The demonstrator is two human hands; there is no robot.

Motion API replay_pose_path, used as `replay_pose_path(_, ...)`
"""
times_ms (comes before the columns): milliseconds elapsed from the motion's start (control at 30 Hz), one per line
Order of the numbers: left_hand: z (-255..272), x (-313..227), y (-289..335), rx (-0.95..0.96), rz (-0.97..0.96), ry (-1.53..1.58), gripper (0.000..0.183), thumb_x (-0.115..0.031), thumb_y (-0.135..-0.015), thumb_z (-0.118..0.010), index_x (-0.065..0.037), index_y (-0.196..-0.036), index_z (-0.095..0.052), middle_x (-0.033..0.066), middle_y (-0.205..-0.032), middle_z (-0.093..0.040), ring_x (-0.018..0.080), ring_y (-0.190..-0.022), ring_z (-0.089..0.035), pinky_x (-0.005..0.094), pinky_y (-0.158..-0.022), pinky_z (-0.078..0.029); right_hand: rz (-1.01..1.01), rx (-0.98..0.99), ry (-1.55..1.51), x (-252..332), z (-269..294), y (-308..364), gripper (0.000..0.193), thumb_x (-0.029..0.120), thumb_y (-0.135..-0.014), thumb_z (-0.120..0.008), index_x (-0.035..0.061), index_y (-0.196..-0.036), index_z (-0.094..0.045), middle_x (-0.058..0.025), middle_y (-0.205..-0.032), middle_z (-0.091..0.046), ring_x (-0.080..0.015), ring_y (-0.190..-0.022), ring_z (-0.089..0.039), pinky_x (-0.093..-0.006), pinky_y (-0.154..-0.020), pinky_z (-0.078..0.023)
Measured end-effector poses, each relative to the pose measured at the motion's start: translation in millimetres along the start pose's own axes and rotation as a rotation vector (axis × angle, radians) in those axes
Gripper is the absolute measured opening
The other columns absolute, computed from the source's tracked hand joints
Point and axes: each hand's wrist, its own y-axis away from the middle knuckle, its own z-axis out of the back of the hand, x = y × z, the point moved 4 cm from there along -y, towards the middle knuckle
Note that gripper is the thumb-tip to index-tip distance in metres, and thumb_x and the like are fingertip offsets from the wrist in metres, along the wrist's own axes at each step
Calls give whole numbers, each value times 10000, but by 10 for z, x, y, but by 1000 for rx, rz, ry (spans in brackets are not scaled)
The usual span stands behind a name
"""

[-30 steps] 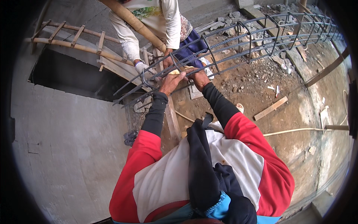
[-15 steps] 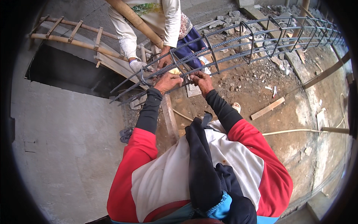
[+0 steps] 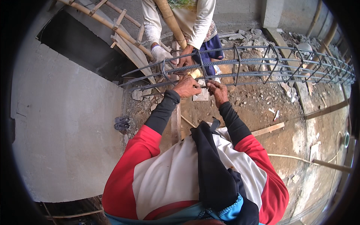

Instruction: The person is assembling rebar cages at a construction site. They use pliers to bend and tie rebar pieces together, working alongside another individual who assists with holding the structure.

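A long cage of steel reinforcing bars (image 3: pixel 252 61) with square stirrups runs from the middle off to the right. At its near side, close to the left end, my left hand (image 3: pixel 187 86) is closed in a pinch. Just right of it my right hand (image 3: pixel 218 92) is also pinched, its fingertips at the lowest bar. A short dark, thin piece shows between my fingertips; I cannot tell whether it is wire or part of the cage. Across the cage are a co-worker's gloved hand (image 3: pixel 161 53) and bare hand (image 3: pixel 186 58). Something yellow (image 3: pixel 195 74) lies beyond my left hand.
A bamboo pole (image 3: pixel 171 24) slants past the co-worker. To the left are a bamboo ladder (image 3: pixel 107 22), a dark opening (image 3: pixel 82 41) and a concrete slab (image 3: pixel 63 123). A wooden beam (image 3: pixel 176 125) stands below the cage. Rubble (image 3: pixel 240 98) and a plank (image 3: pixel 268 129) lie on the right.
The whole view has shifted, so the cage and co-worker sit further right. My hands stay near the cage's left end, pinched, with the right one slightly lower against the bars.
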Motion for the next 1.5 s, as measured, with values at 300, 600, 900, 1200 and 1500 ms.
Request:
replay_pose_path(300, -339, 28, 205, -388, -133, -223, 271, -334, -765, -753, -69, -774, -807, 241, -969, -685, 437, -1140, -549, 554, -1060, -365, -90, -51, -73, 119, -249, 169, 403, 207, -990, -721, -4, -1329, -665, 96, -745, -526, -21, -559, -379, -225, -493, -278)
replay_pose_path(600, -601, 49, 245, -570, -142, -332, 282, -310, -752, -810, -44, -844, -830, 214, -995, -703, 438, -1230, -527, 583, -1158, -297, -63, -95, -52, 159, -273, 178, 326, 185, -980, -693, -8, -1241, -720, 92, -752, -558, -15, -571, -418, -213, -489, -308)
replay_pose_path(900, -532, 159, 285, -547, -166, -282, 302, -321, -766, -795, -26, -822, -816, 205, -1050, -707, 394, -1273, -512, 558, -1168, -305, -92, 55, -64, 161, -244, 129, 304, 190, -1009, -699, 12, -1254, -689, 112, -709, -477, -13, -516, -323, -236, -471, -235)
replay_pose_path(1200, -484, 206, 298, -539, -204, -345, 314, -294, -824, -776, 12, -893, -798, 188, -1122, -698, 384, -1309, -500, 543, -1158, -342, 21, -128, 165, 115, -233, 64, 350, 226, -933, -780, -37, -1163, -762, 7, -852, -685, -83, -711, -552, -265, -648, -437)
replay_pose_path(1500, -166, 223, 87, -642, -148, -179, 384, -255, -805, -832, -109, -1136, -702, 143, -1057, -714, 348, -1066, -664, 472, -934, -505, 169, -191, 282, 105, -270, 24, 332, 224, -938, -771, -46, -1132, -777, -32, -921, -728, -116, -814, -584, -300, -761, -464)
